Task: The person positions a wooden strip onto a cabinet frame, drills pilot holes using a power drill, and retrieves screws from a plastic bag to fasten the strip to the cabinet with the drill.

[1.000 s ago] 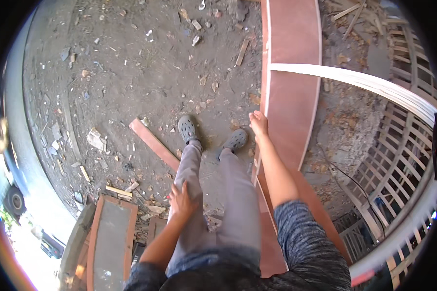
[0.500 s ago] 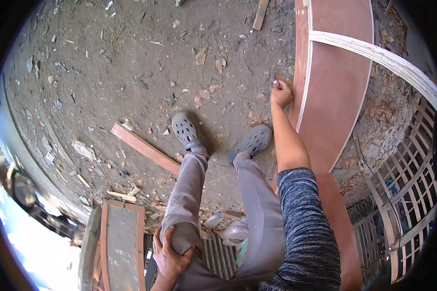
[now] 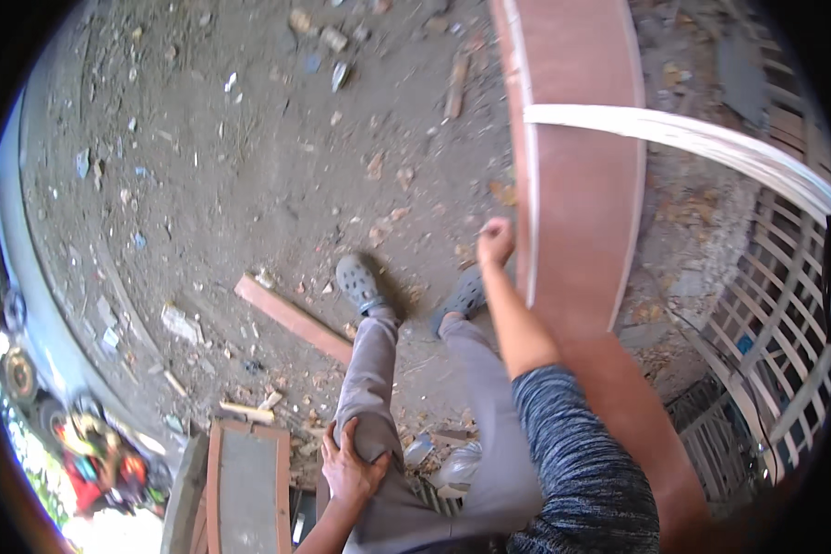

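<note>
My left hand (image 3: 353, 468) rests on my left knee, its fingers spread over the grey trousers (image 3: 367, 369), holding nothing. My right hand (image 3: 496, 243) is closed in front of me, above the ground and close to the left edge of a long reddish-brown board (image 3: 582, 203). Whatever its fingers pinch is too small and blurred to make out. White strips (image 3: 529, 175) run along the board's edges. Across the board lies a bundle of long white strips (image 3: 683, 132), stretching off to the right.
A reddish plank (image 3: 291, 317) lies on the dirt near my left clog (image 3: 358, 282). A grey panel with a reddish frame (image 3: 247, 480) is at the lower left. Slatted wooden frames (image 3: 785, 305) stand on the right. Wood scraps and rubble litter the ground; parked vehicles (image 3: 28, 369) show far left.
My right hand has drawn back toward me and slightly left, away from higher along the board's edge. My left hand stays on the knee. The whole view has shifted.
</note>
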### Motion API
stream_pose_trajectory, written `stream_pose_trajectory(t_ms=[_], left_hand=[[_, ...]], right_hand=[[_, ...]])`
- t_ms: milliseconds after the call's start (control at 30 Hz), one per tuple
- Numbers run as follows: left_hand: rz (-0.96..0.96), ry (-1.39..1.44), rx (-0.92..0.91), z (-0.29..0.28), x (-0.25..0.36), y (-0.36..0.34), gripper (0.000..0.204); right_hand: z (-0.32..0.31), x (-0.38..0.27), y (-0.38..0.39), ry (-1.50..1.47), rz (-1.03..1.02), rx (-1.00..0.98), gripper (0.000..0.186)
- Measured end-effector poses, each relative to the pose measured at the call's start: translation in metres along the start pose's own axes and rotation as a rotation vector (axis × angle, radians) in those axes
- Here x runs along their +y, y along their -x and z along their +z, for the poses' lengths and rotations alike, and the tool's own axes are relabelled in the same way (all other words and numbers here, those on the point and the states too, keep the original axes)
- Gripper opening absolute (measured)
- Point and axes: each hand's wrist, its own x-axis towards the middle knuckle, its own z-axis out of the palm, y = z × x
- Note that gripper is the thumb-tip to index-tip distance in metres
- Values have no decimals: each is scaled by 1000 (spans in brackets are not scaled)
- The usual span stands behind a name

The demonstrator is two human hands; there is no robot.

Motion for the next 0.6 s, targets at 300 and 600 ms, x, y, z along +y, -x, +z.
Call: stream_pose_trajectory(t_ms=[300, 600], left_hand=[[235, 1135, -388, -36, 12, 77, 72], [537, 1402, -528, -216, 205, 340, 25]], right_hand=[[-321, -283, 279, -447, 74, -461, 19], [-687, -451, 325, -444, -448, -69, 29]])
